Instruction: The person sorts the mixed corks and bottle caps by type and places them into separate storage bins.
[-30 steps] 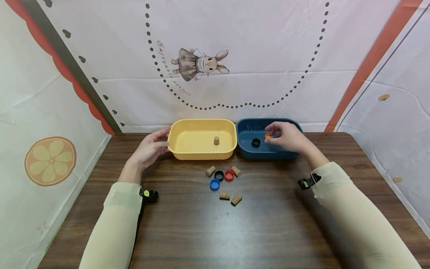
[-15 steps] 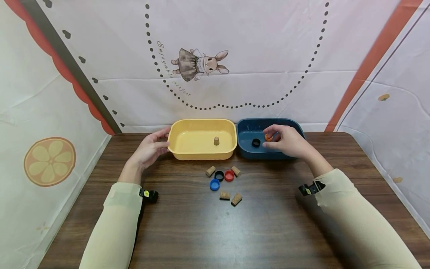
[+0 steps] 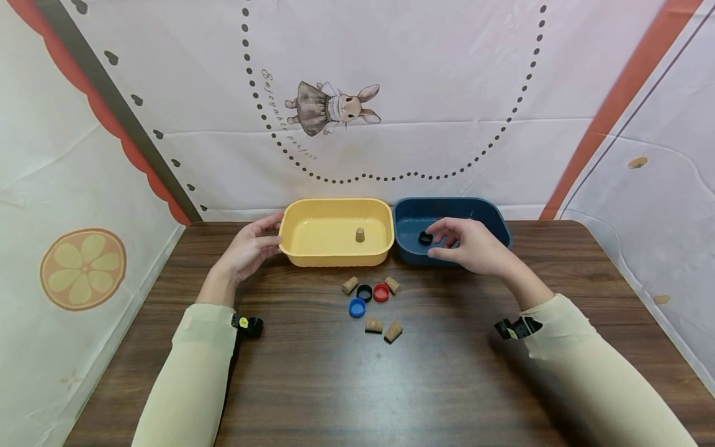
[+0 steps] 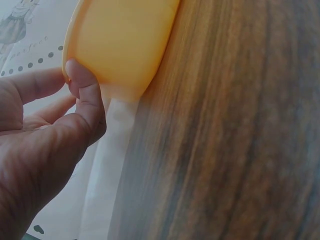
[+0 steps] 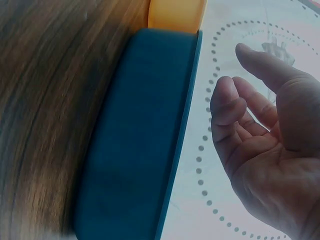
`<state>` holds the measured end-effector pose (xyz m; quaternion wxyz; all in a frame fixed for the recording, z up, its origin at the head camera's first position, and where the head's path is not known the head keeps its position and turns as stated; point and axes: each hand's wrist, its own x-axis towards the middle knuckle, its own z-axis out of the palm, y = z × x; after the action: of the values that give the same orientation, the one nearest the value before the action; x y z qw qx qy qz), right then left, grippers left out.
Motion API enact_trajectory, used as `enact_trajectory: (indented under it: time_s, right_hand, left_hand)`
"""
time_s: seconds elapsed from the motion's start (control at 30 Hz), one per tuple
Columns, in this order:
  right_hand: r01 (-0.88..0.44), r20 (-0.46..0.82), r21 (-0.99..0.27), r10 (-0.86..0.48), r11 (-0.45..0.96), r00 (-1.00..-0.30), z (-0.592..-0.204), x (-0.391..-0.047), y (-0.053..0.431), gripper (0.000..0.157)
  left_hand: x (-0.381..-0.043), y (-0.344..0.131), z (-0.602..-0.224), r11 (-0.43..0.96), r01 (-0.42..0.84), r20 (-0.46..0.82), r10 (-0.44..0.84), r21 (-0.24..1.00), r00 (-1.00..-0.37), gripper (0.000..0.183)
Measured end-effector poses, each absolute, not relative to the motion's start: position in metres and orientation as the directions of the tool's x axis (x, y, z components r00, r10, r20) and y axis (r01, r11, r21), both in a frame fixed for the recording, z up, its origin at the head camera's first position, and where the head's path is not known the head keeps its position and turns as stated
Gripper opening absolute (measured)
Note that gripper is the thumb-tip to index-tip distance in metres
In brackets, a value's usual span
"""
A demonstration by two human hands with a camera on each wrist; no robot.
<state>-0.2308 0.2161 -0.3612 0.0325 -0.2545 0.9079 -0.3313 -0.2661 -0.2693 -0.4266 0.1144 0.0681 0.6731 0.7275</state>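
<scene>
In the head view, the left hand (image 3: 247,251) grips the left end of the yellow tray (image 3: 296,230), thumb nearer the front and fingers farther back. One upright cork (image 3: 360,234) stands in that tray, right of its middle. The blue tray (image 3: 477,209) sits just beside it to the right. Over this second tray is the right hand (image 3: 475,246), its fingers bent and apart from the thumb, with nothing visible between them. The fingertips come up to a black cap (image 3: 424,239) inside the blue tray; whether they touch it cannot be told.

In front of the trays, a blue cap (image 3: 357,307), a second black cap (image 3: 364,293) and a red cap (image 3: 381,292) lie close together on the bench (image 3: 313,385), with a cork on either side and two more corks nearer the person.

In the left wrist view, the thumb and a finger pinch the yellow tray's rim.

In the right wrist view, the thumb stands clear of the curled fingers; the blue tray's outer side fills the middle, its contents hidden.
</scene>
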Motion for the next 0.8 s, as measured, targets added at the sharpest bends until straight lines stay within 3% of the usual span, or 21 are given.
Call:
enact_trajectory:
  time_s: [0.8]
  right_hand:
    - [-0.434,0.023,-0.692,-0.583,0.577,-0.812,-0.388,-0.207,0.191,0.044]
  left_hand:
    - [-0.265,-0.270,-0.428,-0.053,-0.068,-0.052,0.260,0.996,-0.964,0.067]
